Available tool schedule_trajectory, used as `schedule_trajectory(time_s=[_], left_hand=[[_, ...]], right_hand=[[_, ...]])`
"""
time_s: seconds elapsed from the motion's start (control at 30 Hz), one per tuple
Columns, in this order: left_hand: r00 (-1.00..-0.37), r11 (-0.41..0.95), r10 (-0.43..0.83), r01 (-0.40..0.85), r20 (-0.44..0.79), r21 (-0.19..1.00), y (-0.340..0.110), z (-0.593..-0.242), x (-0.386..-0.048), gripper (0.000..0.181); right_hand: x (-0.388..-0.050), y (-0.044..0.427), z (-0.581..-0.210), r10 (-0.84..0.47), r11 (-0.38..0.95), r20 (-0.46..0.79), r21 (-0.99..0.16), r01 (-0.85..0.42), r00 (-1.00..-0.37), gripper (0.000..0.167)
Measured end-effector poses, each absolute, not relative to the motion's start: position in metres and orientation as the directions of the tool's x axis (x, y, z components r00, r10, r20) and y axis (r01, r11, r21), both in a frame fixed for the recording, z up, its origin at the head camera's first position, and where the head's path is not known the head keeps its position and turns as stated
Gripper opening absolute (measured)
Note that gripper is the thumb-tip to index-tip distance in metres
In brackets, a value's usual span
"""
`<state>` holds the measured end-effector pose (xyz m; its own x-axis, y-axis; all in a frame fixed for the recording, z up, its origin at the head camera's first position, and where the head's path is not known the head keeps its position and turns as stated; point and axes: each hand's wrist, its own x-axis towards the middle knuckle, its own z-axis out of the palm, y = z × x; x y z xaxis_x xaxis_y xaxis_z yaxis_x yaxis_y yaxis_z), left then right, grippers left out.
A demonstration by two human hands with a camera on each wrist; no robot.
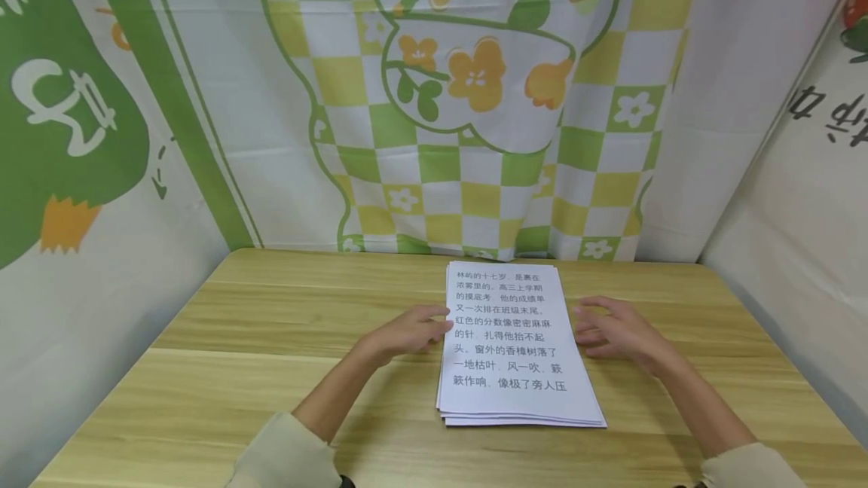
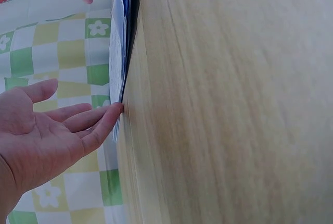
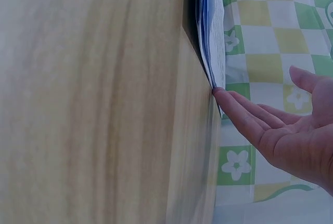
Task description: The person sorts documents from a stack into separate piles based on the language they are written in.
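A stack of printed paper sheets point(image 1: 505, 337) lies flat on the wooden table, large Chinese text facing up. Its lower edges are slightly uneven, with a few sheets showing beneath the top one. At the left side of the stack is my left hand point(image 1: 409, 331), fingers fairly straight, fingertips at the paper's edge. My right hand point(image 1: 620, 331) is on the opposite side, its fingers extended toward the right edge. In the left wrist view, the fingertips meet the edge of the stack point(image 2: 118, 52). The right wrist view has a fingertip touching the sheets' side point(image 3: 205, 31).
The light wooden table point(image 1: 271, 322) extends on both sides of the stack. Behind it hangs a green and yellow checked curtain point(image 1: 468, 172) with flowers. Printed white fabric walls point(image 1: 800, 232) stand close at the left and right.
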<state>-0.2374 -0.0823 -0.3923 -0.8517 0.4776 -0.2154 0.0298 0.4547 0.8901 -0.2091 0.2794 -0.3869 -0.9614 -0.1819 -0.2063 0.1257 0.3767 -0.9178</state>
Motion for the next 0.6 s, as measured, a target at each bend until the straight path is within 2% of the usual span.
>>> schedule_trajectory(time_s=[0.6], left_hand=[[-0.847,0.442,0.481,0.011,-0.226,0.897,-0.0814,-0.3927,-0.2379,0.056]], right_hand=[[-0.2102,0.277,-0.3845,-0.181,0.405,-0.202,-0.907,0.114,-0.962,0.069]])
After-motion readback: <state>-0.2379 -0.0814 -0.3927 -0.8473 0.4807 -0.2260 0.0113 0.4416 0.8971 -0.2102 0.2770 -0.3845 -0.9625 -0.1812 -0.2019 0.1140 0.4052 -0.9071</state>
